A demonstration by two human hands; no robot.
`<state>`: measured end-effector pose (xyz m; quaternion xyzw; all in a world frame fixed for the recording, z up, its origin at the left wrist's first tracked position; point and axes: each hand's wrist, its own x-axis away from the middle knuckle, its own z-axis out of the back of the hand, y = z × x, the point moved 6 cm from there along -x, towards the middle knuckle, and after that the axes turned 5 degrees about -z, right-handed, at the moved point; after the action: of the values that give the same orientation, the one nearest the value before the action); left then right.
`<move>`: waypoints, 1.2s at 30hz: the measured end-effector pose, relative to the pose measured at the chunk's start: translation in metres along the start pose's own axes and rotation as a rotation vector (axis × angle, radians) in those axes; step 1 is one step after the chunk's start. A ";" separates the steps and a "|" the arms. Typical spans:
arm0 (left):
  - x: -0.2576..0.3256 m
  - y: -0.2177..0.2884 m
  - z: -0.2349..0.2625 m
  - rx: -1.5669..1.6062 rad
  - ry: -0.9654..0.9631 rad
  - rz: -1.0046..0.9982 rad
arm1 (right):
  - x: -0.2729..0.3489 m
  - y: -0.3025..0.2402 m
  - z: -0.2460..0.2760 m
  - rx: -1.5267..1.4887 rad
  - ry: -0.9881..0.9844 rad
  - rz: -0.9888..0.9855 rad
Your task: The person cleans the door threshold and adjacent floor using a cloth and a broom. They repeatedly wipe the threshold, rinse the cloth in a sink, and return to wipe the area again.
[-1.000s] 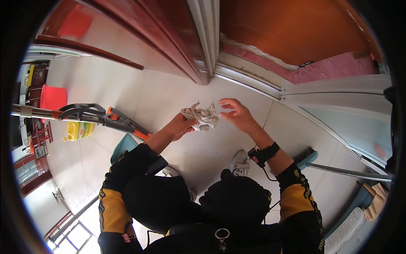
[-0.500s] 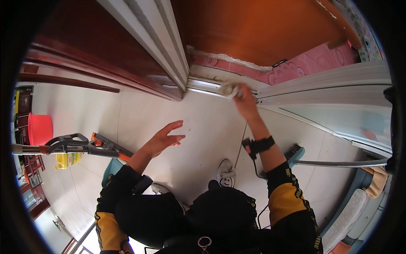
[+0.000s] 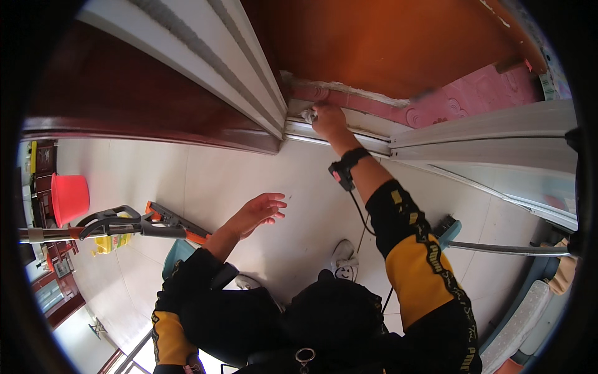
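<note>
At the far end of the floor, my right hand (image 3: 329,119) is closed on a crumpled pale cloth (image 3: 308,115). The cloth touches the white sliding-door track (image 3: 367,141), close to where the track meets the left door frame. Most of the cloth is hidden behind my fingers. My left hand (image 3: 256,214) hangs over the tiled floor (image 3: 249,181) with fingers apart and loosely bent, holding nothing. Around my right wrist is a black strap with a small device (image 3: 344,173) and a cable.
White door frame strips (image 3: 230,56) rise at the left, and a white glazed sliding panel (image 3: 492,153) at the right. An orange-brown board (image 3: 374,43) stands beyond the track. A grey-orange mop (image 3: 168,224), red basin (image 3: 70,199) and yellow bottle (image 3: 112,243) are left; a broom (image 3: 448,230) is right.
My right hand has slid the cloth left along the track, toward the left frame. My left hand has shifted slightly right and down, and its fingers have drawn a little closer together.
</note>
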<state>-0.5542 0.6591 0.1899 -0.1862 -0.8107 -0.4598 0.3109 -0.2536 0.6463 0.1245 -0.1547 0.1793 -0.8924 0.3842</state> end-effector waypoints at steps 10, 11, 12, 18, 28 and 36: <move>0.014 0.001 0.007 -0.020 0.038 -0.012 | -0.029 -0.031 -0.002 0.123 0.308 0.292; 0.017 0.000 0.010 -0.046 0.046 -0.008 | -0.025 -0.040 -0.015 0.171 0.264 0.202; 0.019 -0.001 0.013 -0.077 0.063 0.013 | -0.022 -0.044 -0.026 0.107 0.203 0.030; 0.020 0.014 0.020 0.027 0.097 -0.120 | -0.007 -0.027 -0.002 0.090 -0.078 0.236; 0.019 0.004 0.008 0.018 0.094 -0.005 | 0.053 -0.039 -0.014 -0.052 0.101 0.193; 0.023 0.012 0.015 0.004 0.113 -0.087 | 0.075 0.003 -0.001 0.077 0.193 0.260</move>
<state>-0.5697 0.6787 0.2069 -0.1238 -0.8003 -0.4809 0.3362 -0.3019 0.5891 0.1325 -0.0289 0.1993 -0.8520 0.4832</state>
